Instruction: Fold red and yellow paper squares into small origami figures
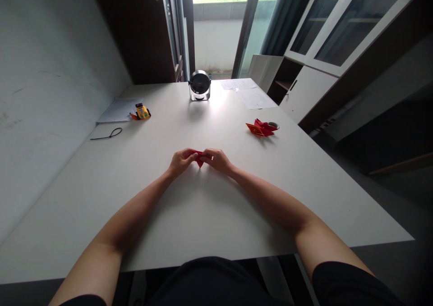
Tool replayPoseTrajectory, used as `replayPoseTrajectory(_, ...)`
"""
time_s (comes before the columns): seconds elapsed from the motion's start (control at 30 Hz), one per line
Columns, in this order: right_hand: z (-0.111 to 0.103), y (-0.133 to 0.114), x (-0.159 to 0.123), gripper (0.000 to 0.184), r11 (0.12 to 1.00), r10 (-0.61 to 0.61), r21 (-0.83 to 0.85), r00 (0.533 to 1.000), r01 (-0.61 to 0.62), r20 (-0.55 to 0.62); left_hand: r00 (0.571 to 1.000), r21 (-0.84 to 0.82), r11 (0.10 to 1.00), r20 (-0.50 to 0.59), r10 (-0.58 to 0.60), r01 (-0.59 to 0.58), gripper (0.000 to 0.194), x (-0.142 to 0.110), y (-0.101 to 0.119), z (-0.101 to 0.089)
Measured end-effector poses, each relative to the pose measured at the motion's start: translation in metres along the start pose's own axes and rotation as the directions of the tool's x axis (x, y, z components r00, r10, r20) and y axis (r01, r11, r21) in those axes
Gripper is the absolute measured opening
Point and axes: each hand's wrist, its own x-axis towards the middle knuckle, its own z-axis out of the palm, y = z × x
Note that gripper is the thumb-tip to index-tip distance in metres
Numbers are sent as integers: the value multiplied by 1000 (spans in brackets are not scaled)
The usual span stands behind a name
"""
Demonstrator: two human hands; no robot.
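Observation:
Between my two hands is a small piece of folded red paper (199,161), its pointed tip facing down toward me. My left hand (182,160) pinches its left side, thumb on top. From the other side my right hand (216,159) grips the right part with thumb and fingers. The fingers cover much of the paper, so its full shape is hidden. Both hands are low over the middle of the white table (203,216).
Red and orange folded paper pieces (262,128) lie to the right, by a small round object. A black round device on a stand (199,85) is at the back. Left are a yellow toy (142,112), a black cable tie (110,135) and papers (117,110). More sheets (255,98) lie back right.

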Motion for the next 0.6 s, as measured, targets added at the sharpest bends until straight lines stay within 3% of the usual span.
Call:
replayPoseTrajectory(0.13, 0, -2, -1, 19, 999, 18, -34, 999, -19, -26, 1000, 33, 999, -9, -10, 10, 33, -1, -1, 0)
replayPoseTrajectory(0.33, -5, -4, 0, 22, 995, 97, -8, 985, -99, -142, 999, -69, 997, 2, -34, 34, 36, 1, -3, -2)
replayPoseTrajectory(0.6, -4, 1, 2, 27, 993, 66, 102, 993, -56, -94, 998, -90, 994, 28, -56, 59, 32, 3, -4, 0)
